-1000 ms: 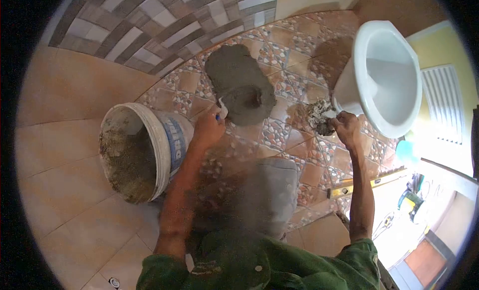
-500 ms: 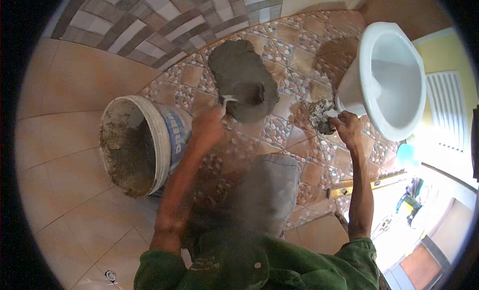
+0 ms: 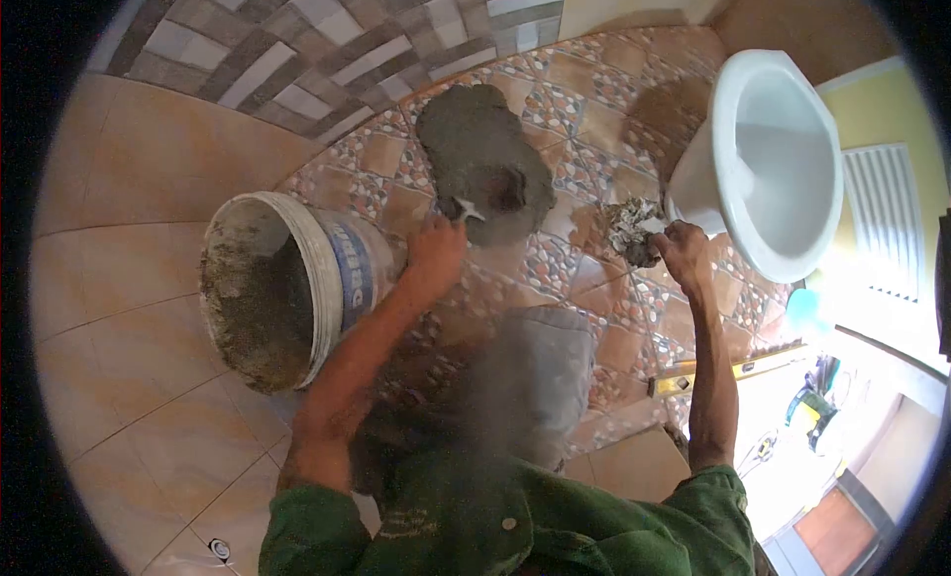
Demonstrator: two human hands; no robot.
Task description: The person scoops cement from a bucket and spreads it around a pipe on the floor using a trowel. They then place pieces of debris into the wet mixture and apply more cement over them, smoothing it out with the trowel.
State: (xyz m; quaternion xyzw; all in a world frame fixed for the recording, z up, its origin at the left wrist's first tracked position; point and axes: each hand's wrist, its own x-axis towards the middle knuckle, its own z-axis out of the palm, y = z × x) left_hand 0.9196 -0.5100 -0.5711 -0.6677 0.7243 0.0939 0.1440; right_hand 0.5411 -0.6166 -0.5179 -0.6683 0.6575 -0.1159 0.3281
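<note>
My left hand [image 3: 436,251] is closed around the handle of a small trowel [image 3: 469,209], whose light metal neck shows at the near left edge of the wet mortar patch [image 3: 475,140]. The rest of its blade is hard to make out. A round dark hole [image 3: 508,188] opens in the nearer part of the grey patch. On the right, my right hand [image 3: 684,251] grips a crumpled, mortar-smeared wad [image 3: 634,227], paper or cloth, against the tiled floor near the foot of a white toilet bowl [image 3: 728,170].
A mortar-caked bucket [image 3: 332,279] lies tipped on the left, its mouth facing left. A yellow spirit level [image 3: 684,380] rests on the floor at the right. A patterned tile wall [image 3: 327,41] bounds the far side. Tools [image 3: 814,410] lie in bright light at lower right.
My left hand and the trowel have shifted slightly right and toward the hole along the mortar's near edge. The right hand stays at the wad, almost unmoved.
</note>
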